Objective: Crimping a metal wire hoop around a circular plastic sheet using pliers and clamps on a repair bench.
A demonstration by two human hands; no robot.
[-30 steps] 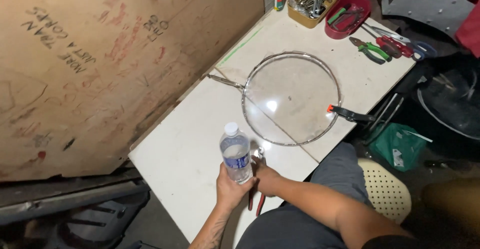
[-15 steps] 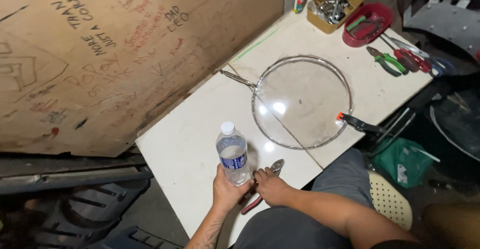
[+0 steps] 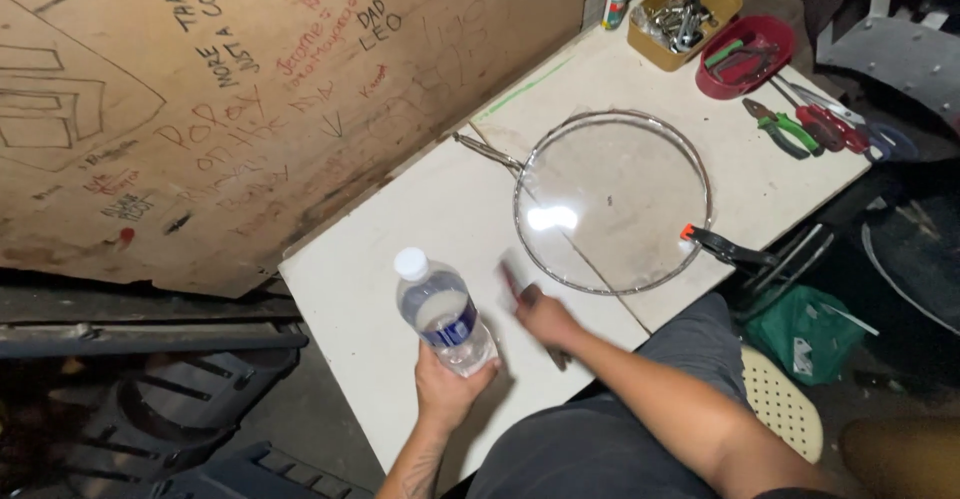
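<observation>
Bottle [image 3: 443,311], one: clear plastic, white cap, blue label, upright at the desk's [image 3: 400,259] near edge; left hand [image 3: 447,389] wraps its lower half from below, grip clenched on it, cap well above the fingers; right hand [image 3: 545,317], one: just right of the bottle, apart from it, closed on a tool [image 3: 512,281] with a dark red handle, blurred, kind not clear; the tool juts up and left out of the fist, over the desk. Mesh ring [image 3: 612,202], one: round, wire-rimmed, flat on the desk beyond the right hand; clamp [image 3: 722,249], one: black with orange tip, at the ring's right rim. Trays, two: yellow tray [image 3: 725,1] with metal parts; red tray [image 3: 780,37] with tools. Pliers [image 3: 785,126], green-handled, one; red-handled tool [image 3: 835,127] beside it. Glue bottle [image 3: 617,1], one, at the far edge. Board [image 3: 250,89], one, scribbled, standing left of the desk.
</observation>
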